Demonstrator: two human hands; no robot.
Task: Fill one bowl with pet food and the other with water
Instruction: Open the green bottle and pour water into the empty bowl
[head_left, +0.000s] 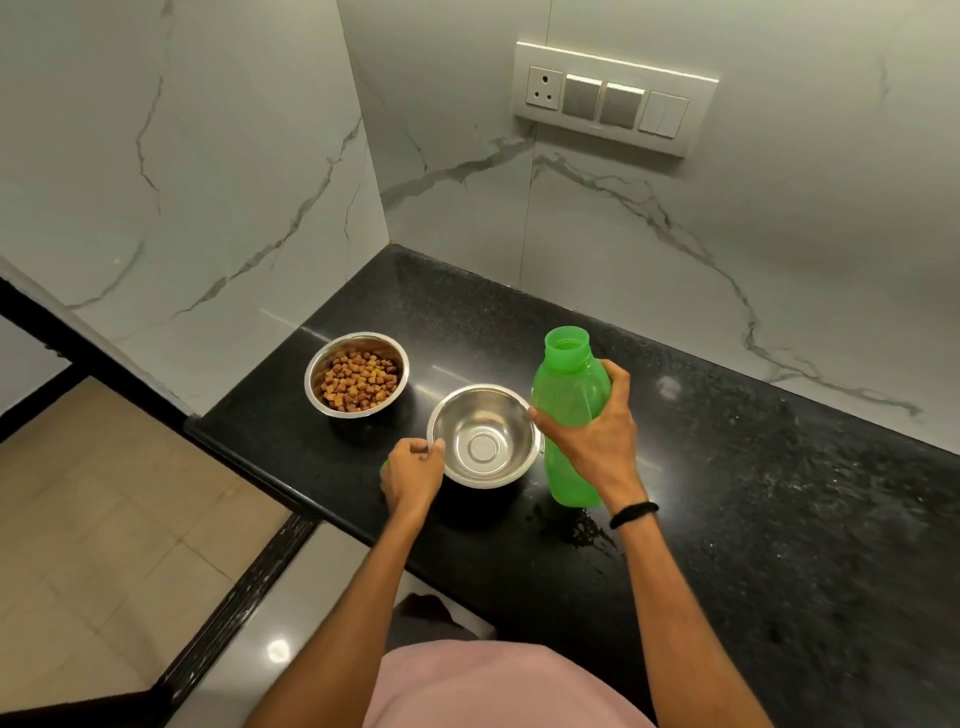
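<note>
Pink fabric fills the near edge of the view, and both forearms reach out from it over the black desk (753, 467).

Hand states:
- The left hand (413, 470) is curled, with its thumb tip against the near-left rim of the empty bowl (483, 436). It cannot be told whether it grips the rim or encloses something. A green sliver shows at its left edge.
- The right hand (592, 441), with a dark wristband (632, 514), is clamped round the middle of the green bottle (569, 384).

The bottle is uncapped, close to upright, and just right of the empty bowl. The wrist hides its base, so contact with the desk cannot be confirmed. Its water level is not readable.

The food bowl (357, 374) sits far-left of the empty bowl, apart from it, and holds brown kibble (358, 382). A wet patch (576, 535) lies on the desk near the bottle.

Step in hand, as judged: the food portion is complete and the water pour is about to begin. The next move calls for raising the bottle, bringing its mouth over the bowl's centre, and tilting it gradually while the left hand steadies the bowl. A fast tilt risks splashing.
</note>
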